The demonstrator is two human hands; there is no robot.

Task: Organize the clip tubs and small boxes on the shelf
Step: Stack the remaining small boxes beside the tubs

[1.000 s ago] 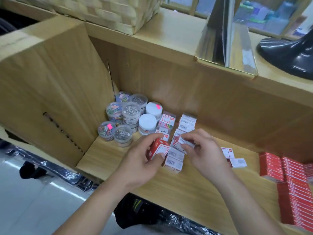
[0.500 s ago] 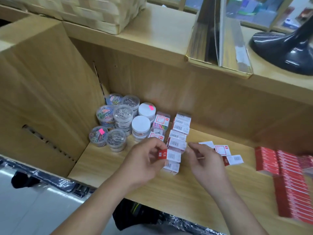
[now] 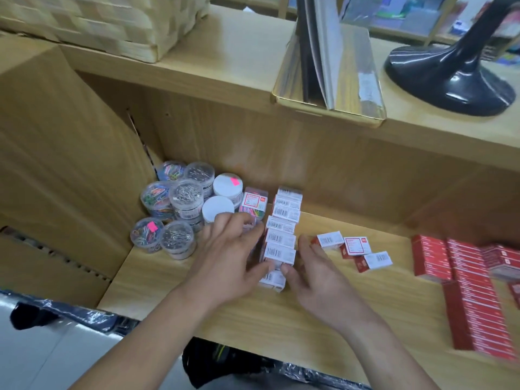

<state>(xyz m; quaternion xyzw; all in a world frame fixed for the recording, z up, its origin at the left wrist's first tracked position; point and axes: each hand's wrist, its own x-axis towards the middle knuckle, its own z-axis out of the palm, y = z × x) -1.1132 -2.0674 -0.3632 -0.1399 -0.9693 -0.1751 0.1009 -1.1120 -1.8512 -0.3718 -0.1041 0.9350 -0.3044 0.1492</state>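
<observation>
Several clear clip tubs [image 3: 180, 205] with white or clear lids stand clustered in the shelf's back left corner. Right of them, a row of small white-and-red boxes [image 3: 281, 235] runs from the back wall toward the front edge. My left hand [image 3: 230, 254] presses against the row's left side, fingers spread and thumb at a front box. My right hand [image 3: 312, 273] touches the row's right side near the front, fingers apart. Three loose small boxes [image 3: 354, 250] lie to the right on the wooden shelf [image 3: 281, 327].
Stacks of red boxes [image 3: 467, 288] fill the shelf's right end. Above, the top board carries a woven basket [image 3: 107, 21], a gold tray with upright folders [image 3: 329, 91] and a black stand base [image 3: 450, 77]. A wooden side panel [image 3: 56, 164] closes the left.
The box that my left hand held has joined the row. My right hand has let go of its box and come back to the row's right side. Both hands now flank the row.
</observation>
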